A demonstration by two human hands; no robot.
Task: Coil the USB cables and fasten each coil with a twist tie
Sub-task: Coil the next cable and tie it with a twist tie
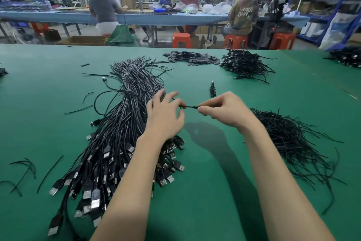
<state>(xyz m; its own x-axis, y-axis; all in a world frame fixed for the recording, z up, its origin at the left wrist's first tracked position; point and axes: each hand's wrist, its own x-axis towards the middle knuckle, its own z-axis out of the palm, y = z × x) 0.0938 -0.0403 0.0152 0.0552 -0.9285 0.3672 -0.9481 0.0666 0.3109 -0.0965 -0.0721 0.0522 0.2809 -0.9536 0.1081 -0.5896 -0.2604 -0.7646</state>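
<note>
Forearms raised over green table (214,76), both hands pinching one black cable (190,107), left hand (166,115), right hand (226,110)

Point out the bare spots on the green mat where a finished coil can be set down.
Bare mat lies between the USB cable bundle and the twist tie pile, under the forearms. More shows beyond the hands, around the lone coiled cable. The left edge has stray ties; the far side is crowded with piles.
</note>
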